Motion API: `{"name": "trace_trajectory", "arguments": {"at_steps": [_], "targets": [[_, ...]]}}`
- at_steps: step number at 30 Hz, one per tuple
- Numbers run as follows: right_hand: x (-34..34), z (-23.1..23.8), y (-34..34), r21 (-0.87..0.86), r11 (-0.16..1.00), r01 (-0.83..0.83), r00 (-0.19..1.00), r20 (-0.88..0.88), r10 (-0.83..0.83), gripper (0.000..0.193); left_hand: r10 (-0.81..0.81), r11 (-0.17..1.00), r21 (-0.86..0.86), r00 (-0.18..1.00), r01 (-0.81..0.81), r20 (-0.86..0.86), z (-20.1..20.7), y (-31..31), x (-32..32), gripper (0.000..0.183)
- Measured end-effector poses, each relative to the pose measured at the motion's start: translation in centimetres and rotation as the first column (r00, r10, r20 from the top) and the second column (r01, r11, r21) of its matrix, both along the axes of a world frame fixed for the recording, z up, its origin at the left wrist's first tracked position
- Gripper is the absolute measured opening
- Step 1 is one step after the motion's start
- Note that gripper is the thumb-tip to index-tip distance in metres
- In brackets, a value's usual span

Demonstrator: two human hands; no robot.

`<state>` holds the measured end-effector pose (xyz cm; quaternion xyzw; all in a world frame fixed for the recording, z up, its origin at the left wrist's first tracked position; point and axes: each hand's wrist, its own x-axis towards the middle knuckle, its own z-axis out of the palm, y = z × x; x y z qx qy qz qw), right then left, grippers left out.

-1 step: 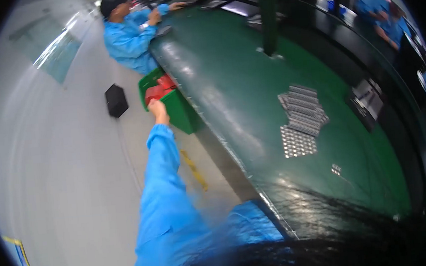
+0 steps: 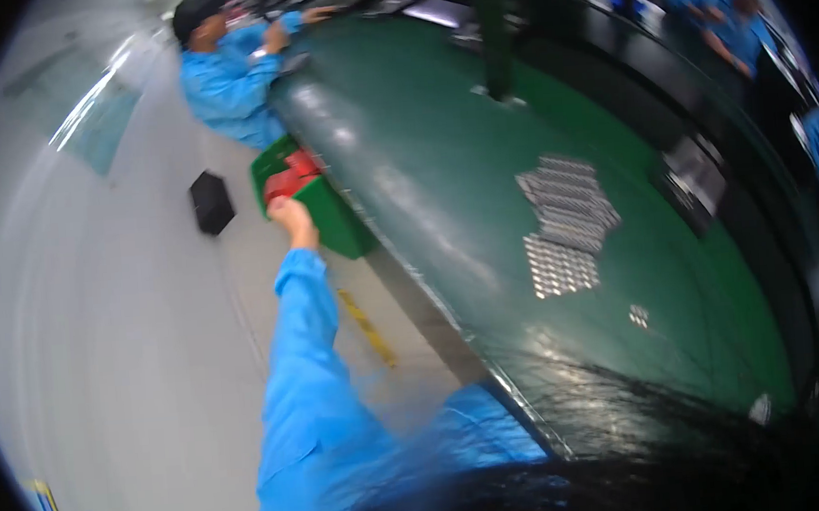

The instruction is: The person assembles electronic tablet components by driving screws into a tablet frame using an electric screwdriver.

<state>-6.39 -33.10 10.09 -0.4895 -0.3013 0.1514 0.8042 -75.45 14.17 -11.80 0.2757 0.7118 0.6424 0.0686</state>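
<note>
My left hand [image 2: 295, 224] reaches forward on a long blue sleeve. Its fingers are closed at the near rim of a green plastic bin [image 2: 336, 224], right beside the red pieces [image 2: 286, 181] inside. Blur hides the fingertips, but they look wrapped on the rim. The bin stands against the left edge of the green-topped table [image 2: 424, 188]. I cannot make out the kind of the red pieces. My right hand is out of the picture; a patch of blue cloth [image 2: 493, 425] shows low by the table edge.
Overlapping grey sheets with rows of pale dots [image 2: 563, 216] lie on the table, near a small dotted piece [image 2: 638, 315]. A green post [image 2: 496, 36] rises farther back. A co-worker in blue [image 2: 227, 93] is beyond the bin. A black box [image 2: 211, 203] sits on the floor.
The whole view has shifted slightly, so the table, bin and co-worker appear a little farther left. My left hand keeps its place at the bin.
</note>
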Motion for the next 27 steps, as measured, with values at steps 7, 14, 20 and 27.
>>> {"name": "trace_trajectory", "arguments": {"at_steps": [7,14,20,27], "targets": [[4.9,-3.1,-4.0,0.056,0.945,-0.321,0.947,0.006,0.321,0.028,-0.722,0.518,-0.075,0.389,0.852,-0.572,21.3,-18.3,28.4,0.018],[3.9,-4.0,-5.0,0.03,0.958,-0.284,0.959,0.001,0.284,0.028,-0.761,0.135,-0.706,-0.383,0.696,-0.523,17.3,-26.1,38.2,0.053],[4.2,-3.3,-4.7,0.047,0.958,-0.281,0.96,0.008,0.281,0.028,-0.872,-0.158,-0.678,-0.423,0.718,-0.245,19.0,-30.3,39.8,0.053],[4.0,-3.5,-5.2,-0.026,0.966,-0.259,0.966,-0.002,0.259,0.032,-0.701,-0.252,-0.68,-0.614,0.689,-0.362,20.0,-23.8,44.4,0.056]]}}
